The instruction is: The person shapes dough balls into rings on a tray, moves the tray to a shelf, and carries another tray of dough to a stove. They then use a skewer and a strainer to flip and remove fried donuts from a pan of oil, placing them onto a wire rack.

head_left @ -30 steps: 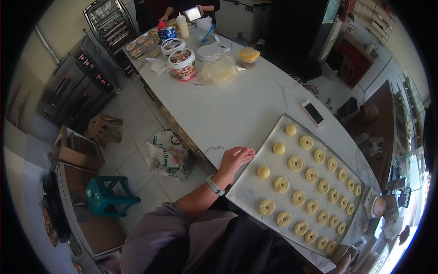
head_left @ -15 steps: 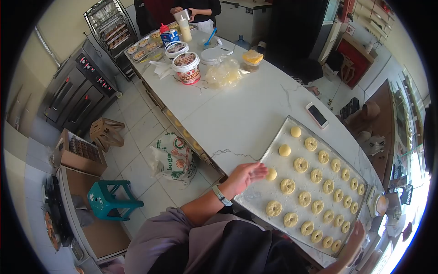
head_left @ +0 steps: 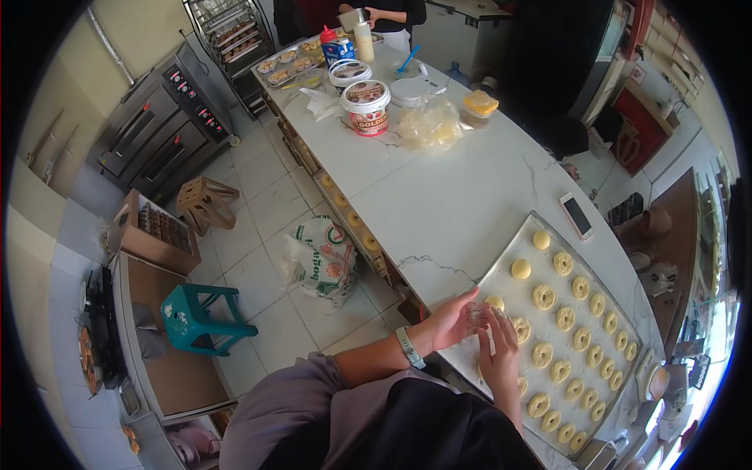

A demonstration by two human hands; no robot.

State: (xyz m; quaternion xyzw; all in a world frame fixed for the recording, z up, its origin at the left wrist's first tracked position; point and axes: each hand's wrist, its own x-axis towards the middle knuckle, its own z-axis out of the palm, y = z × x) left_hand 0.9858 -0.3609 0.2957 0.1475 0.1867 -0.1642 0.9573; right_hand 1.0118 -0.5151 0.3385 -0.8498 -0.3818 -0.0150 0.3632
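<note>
Both my hands are together over the left edge of a metal baking tray (head_left: 501,266). My left hand (head_left: 453,323) is turned palm up with its fingers stretched out. My right hand (head_left: 500,352) lies against the left fingers, its own fingers extended and slightly bent. I see nothing held in either. Just past the fingertips sits a smooth dough ball (head_left: 493,302), partly covered by them. Two more balls, a middle one (head_left: 521,269) and a far one (head_left: 541,239), line up beyond it. Rows of dough rings (head_left: 544,296) fill the rest of the tray; my right hand hides some.
A phone (head_left: 577,215) lies beside the tray. Farther up the marble table (head_left: 439,211) stand a labelled tub (head_left: 366,110), a plastic bag (head_left: 431,125) and a squeeze bottle (head_left: 363,41). Another person's hand (head_left: 382,16) holds a metal container. A green stool (head_left: 200,317) and sack (head_left: 321,262) are on the floor.
My right hand has come from the tray's near right corner to meet my left hand. The left hand has turned palm up beside the nearest ball. The view has shifted.
</note>
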